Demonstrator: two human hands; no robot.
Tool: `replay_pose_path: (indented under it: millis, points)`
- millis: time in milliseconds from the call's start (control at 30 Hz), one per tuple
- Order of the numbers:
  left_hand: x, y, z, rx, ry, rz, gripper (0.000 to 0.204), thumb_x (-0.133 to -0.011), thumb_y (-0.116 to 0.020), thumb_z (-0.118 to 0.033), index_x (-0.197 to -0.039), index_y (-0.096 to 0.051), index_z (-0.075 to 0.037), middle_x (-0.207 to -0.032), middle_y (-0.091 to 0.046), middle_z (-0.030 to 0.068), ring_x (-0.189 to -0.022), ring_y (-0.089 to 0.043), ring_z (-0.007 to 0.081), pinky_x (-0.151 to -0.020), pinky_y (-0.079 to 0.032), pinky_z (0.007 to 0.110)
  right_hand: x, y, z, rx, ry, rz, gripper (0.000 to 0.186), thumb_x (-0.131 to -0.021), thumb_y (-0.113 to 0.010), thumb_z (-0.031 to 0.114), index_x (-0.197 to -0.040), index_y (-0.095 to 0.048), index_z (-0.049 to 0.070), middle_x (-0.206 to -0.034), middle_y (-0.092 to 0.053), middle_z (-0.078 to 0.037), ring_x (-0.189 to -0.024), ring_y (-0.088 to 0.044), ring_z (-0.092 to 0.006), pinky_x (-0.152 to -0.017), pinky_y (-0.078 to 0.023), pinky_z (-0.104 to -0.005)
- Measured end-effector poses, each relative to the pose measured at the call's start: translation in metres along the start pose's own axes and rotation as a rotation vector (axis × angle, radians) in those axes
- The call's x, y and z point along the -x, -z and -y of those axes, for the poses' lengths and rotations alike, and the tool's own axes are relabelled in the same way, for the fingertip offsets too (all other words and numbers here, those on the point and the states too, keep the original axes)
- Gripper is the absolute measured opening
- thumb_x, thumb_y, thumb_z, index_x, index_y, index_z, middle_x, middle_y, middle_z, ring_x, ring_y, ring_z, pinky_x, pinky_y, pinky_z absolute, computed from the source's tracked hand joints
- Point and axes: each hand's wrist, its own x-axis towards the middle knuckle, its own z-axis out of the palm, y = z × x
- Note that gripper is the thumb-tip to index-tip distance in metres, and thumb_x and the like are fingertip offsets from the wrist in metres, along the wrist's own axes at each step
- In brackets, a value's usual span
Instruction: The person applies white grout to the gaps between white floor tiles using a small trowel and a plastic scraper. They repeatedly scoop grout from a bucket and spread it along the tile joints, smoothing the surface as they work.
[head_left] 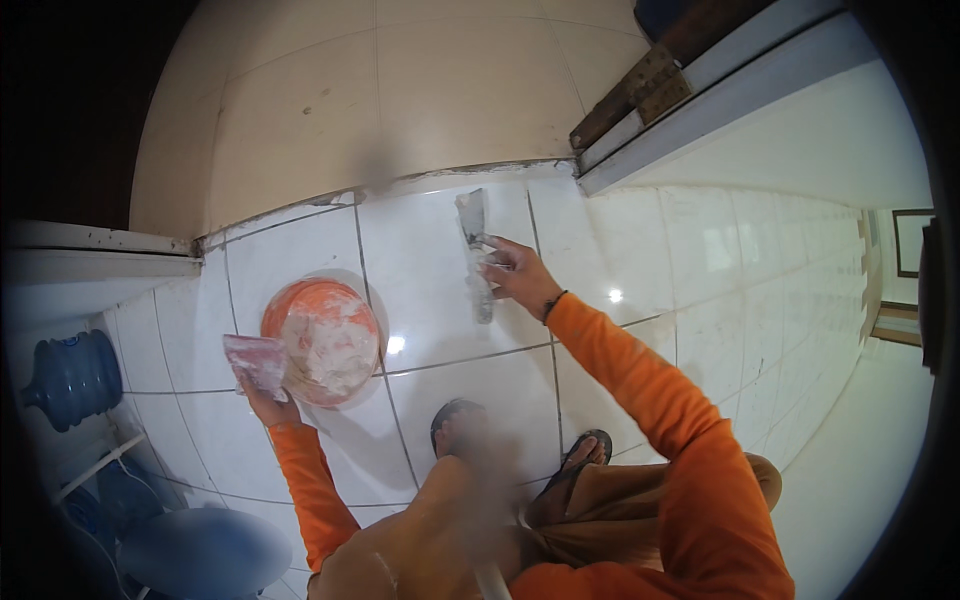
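Note:
My right hand (518, 275) reaches over the white floor tiles, its fingertips closed at the middle of a putty knife (474, 218). The knife's wide, whitish-coated blade points away from me, and its pale-smeared handle points toward me. A flat, pinkish-white piece (258, 362) with a squarish edge is in my left hand (270, 404); its exact kind is unclear. Right beside that hand stands a round orange basin (318, 292), smeared inside with white powder or paste. The flat piece overlaps the basin's left rim in view; whether they touch is unclear.
A blue water jug (72, 380) lies at the left wall, near a blue round seat (205, 553). A doorway threshold (420, 178) separates the white tiles from beige floor (450, 90). Dirty wooden pieces (640, 88) lie by the right door frame. My sandaled feet (583, 450) are close by.

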Motion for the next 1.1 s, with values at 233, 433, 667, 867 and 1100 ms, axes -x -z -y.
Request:
replay_pose_path:
  millis: [233, 433, 667, 867, 1100]
  points:
    - [-0.049, 0.047, 0.003, 0.233, 0.148, 0.000, 0.059, -0.102, -0.053, -0.048, -0.149, -0.041, -0.014, -0.143, -0.051, 0.0064, -0.130, -0.049, 0.0225, -0.109, -0.042, 0.039, -0.034, -0.062, 0.010, -0.049, 0.075, 0.031, 0.063, -0.092, -0.071, 0.014, -0.149, -0.043, 0.006, -0.101, -0.068, -0.007, -0.088, -0.066, -0.0126, -0.069, -0.059, -0.0297]
    - [-0.045, 0.028, 0.003, 0.051, 0.114, -0.056, 0.055, -0.101, -0.054, -0.048, -0.144, -0.045, -0.013, -0.138, -0.054, 0.0066, -0.126, -0.052, 0.0228, -0.105, -0.046, 0.039, -0.058, -0.077, 0.016, 0.446, 0.226, -0.120, 0.060, -0.085, -0.075, 0.016, -0.139, -0.053, 0.004, -0.106, -0.069, -0.018, -0.088, -0.070, -0.0234, -0.071, -0.059, -0.0342]
    - [-0.044, 0.029, 0.003, 0.080, 0.097, -0.029, 0.053, -0.101, -0.054, -0.047, -0.140, -0.048, -0.011, -0.134, -0.057, 0.0072, -0.121, -0.057, 0.0222, -0.101, -0.049, 0.038, -0.075, -0.113, 0.026, 1.143, 0.287, -0.295, 0.046, -0.081, -0.069, 0.012, -0.125, -0.060, 0.001, -0.102, -0.065, -0.024, -0.083, -0.070, -0.0397, -0.075, -0.058, -0.0452]
    - [-0.047, 0.032, 0.004, 0.053, 0.090, 0.029, 0.051, -0.102, -0.053, -0.045, -0.139, -0.049, -0.010, -0.130, -0.060, 0.0071, -0.118, -0.059, 0.0221, -0.099, -0.050, 0.037, -0.096, -0.135, 0.016, 1.205, 0.217, -0.352, 0.043, -0.082, -0.067, 0.010, -0.122, -0.059, -0.003, -0.102, -0.063, -0.027, -0.082, -0.070, -0.0403, -0.072, -0.059, -0.0449]
    - [-0.048, 0.035, 0.001, 0.065, 0.119, 0.039, 0.050, -0.102, -0.053, -0.043, -0.138, -0.051, -0.008, -0.129, -0.061, 0.0076, -0.118, -0.059, 0.0224, -0.099, -0.049, 0.038, -0.103, -0.146, 0.013, 1.193, 0.204, -0.341, 0.023, -0.086, -0.061, 0.002, -0.108, -0.068, -0.004, -0.105, -0.064, -0.026, -0.091, -0.071, -0.0371, -0.076, -0.060, -0.0411]
